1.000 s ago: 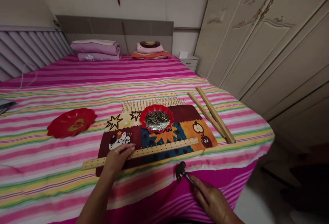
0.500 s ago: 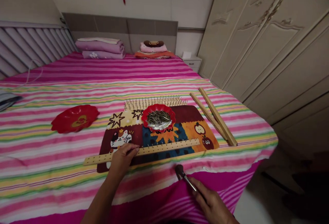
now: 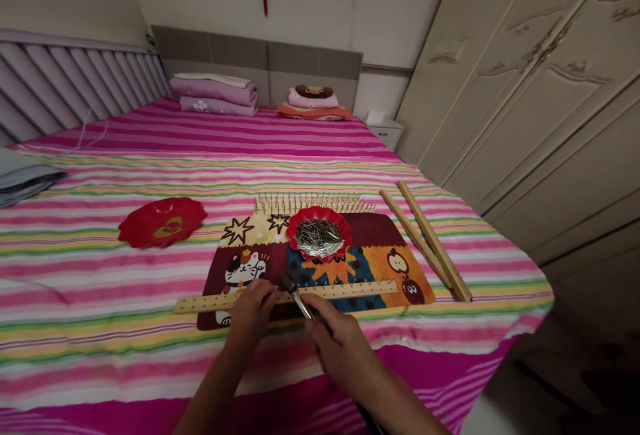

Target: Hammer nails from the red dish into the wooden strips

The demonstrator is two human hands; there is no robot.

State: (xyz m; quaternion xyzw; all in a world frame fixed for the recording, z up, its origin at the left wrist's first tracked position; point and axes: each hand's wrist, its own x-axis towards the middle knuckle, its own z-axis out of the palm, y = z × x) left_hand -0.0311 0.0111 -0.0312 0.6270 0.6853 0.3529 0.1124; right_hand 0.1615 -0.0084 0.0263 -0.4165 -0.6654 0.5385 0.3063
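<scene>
A wooden strip (image 3: 340, 292) lies across a patterned mat (image 3: 420, 275), with a row of nails standing in its right part and bare holes in its left part. My left hand (image 3: 253, 308) rests on the strip, thumb and fingertips pinched at what seems to be a nail, mostly hidden. In my right hand (image 3: 345, 348) is a hammer (image 3: 301, 304), gripped by the handle; its dark head is over the strip, just right of my left fingertips. Behind the strip, a scalloped red bowl (image 3: 293, 238) holds many loose nails (image 3: 320, 235).
Past the bowl, strips bristling with upright nails (image 3: 315, 202) lie side by side. Two bare wooden strips (image 3: 435, 242) lie at right. A red plate (image 3: 163, 222) sits at left on the striped bedspread (image 3: 100, 302). Folded bedding (image 3: 217, 95) is stacked near the headboard.
My right hand has brought the hammer up and left, from the near edge of the bed to the strip. My left hand keeps its pinch at the strip. The view has shifted slightly.
</scene>
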